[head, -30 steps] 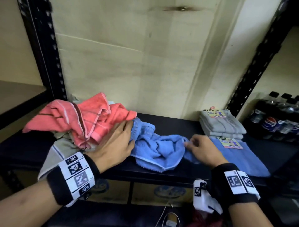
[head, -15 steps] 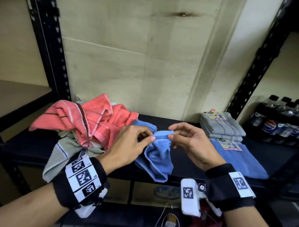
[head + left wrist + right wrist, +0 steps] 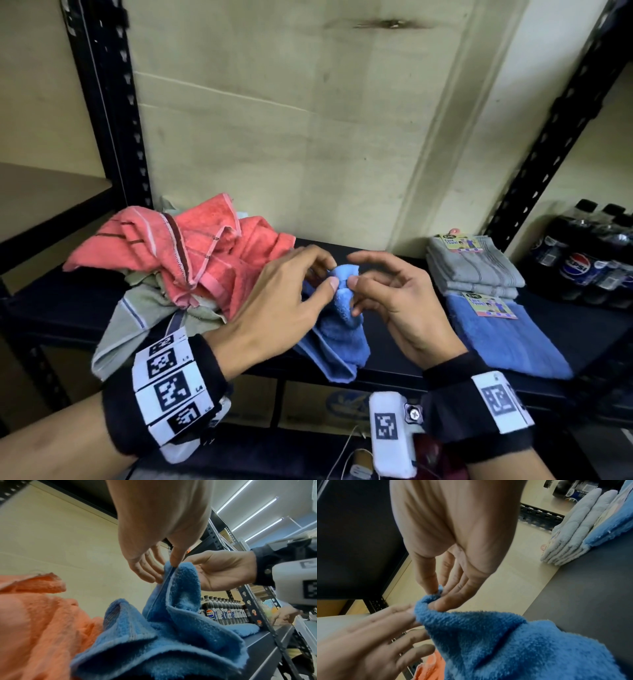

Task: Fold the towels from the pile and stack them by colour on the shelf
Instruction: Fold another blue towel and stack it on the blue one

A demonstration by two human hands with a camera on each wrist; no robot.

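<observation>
A crumpled blue towel [image 3: 339, 335] hangs over the front of the dark shelf [image 3: 404, 373], its top edge lifted. My left hand [image 3: 327, 275] pinches that edge between thumb and fingers, as the left wrist view shows around the left hand [image 3: 164, 569]. My right hand [image 3: 352, 274] pinches the same bunched corner [image 3: 426, 601] right beside it, thumb against forefinger [image 3: 443, 604]. The unfolded pile lies to the left: a coral towel [image 3: 191, 253] on top of a grey-green one [image 3: 144, 308]. At the right are a folded grey stack [image 3: 476, 270] and a folded blue towel [image 3: 507, 335].
Black perforated shelf posts stand at the left [image 3: 109, 102] and the right [image 3: 548, 137], with a pale back wall behind. Pepsi bottles [image 3: 582, 263] fill the neighbouring bay at the right. Cardboard boxes [image 3: 335, 404] sit under the shelf.
The blue towel lay flat on the shelf under both hands. They picked up its edge, and now pinch it closer together, with the towel hanging down from them.
</observation>
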